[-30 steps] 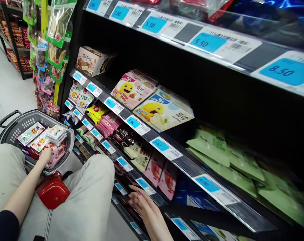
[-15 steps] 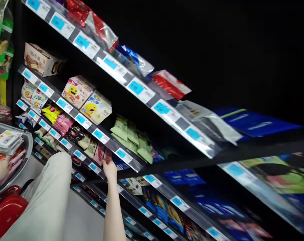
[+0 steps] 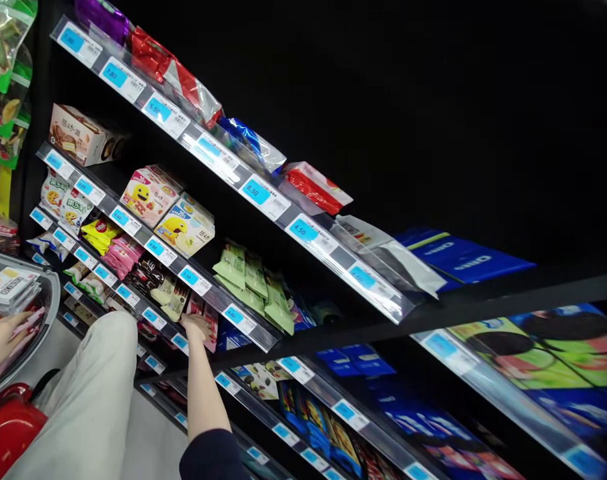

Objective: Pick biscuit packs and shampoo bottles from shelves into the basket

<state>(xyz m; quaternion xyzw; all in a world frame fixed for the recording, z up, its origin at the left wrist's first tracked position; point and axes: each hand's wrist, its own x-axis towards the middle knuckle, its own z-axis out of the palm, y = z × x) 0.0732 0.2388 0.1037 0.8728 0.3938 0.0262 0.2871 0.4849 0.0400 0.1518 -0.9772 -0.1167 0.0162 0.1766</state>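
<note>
My left hand (image 3: 2, 341) is inside a grey-rimmed basket (image 3: 53, 300) at the left edge, its fingers stretched over pink packets (image 3: 27, 335). Just above that hand lies a pile of flat white packs (image 3: 8, 288). On a middle shelf, my right hand (image 3: 197, 327) reaches against a row of red-pink snack packets (image 3: 212, 327), fingers extended and touching them. Part of its fingertips cannot be made out. Cream-coloured packets (image 3: 172, 298) stand directly left of this hand, and dark brown packets (image 3: 148, 275) are further left.
Pink and yellow-white snack boxes (image 3: 183, 225) and green pouches (image 3: 253, 283) sit on the shelf above. A price-tagged shelf edge (image 3: 223, 160) runs diagonally overhead. My raised knee (image 3: 116, 333) is between basket and shelves, beside a red object (image 3: 13, 423) at lower left.
My right hand has shifted left along the packets, and its dark sleeve now shows. The left hand's fingers have come into clearer view over the pink packets. The view has shifted slightly.
</note>
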